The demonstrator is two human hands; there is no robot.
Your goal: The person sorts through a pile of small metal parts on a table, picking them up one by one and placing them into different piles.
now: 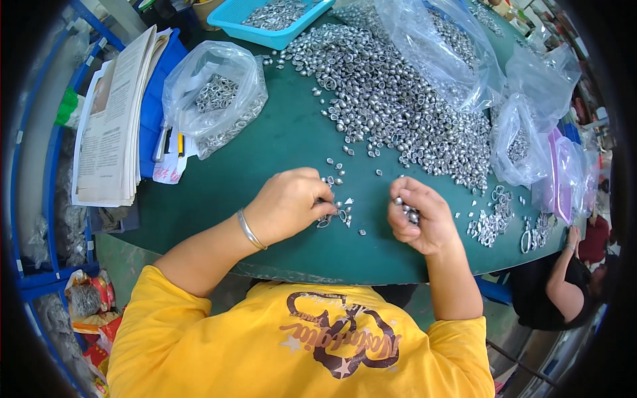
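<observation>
On the green tabletop, my left hand (288,202), with a bracelet at the wrist, bends its fingers together in a pinch over a small cluster of silver metal pieces (344,213). What sits between those fingertips is hidden. My right hand (428,215) curls around several small rounded silver metal pieces (409,211), which show between thumb and fingers. Beyond both hands spreads a large heap of similar hollow, rounded metal pieces (391,109). A few loose ones lie between the heap and my left hand.
A clear bag of metal rings (215,99) stands at left, beside newspapers (113,126) and a yellow-handled cutter (180,144). A blue basket (265,33) is at the back. More plastic bags (521,142) and small piles of metal parts (492,222) lie right, near another person (564,285).
</observation>
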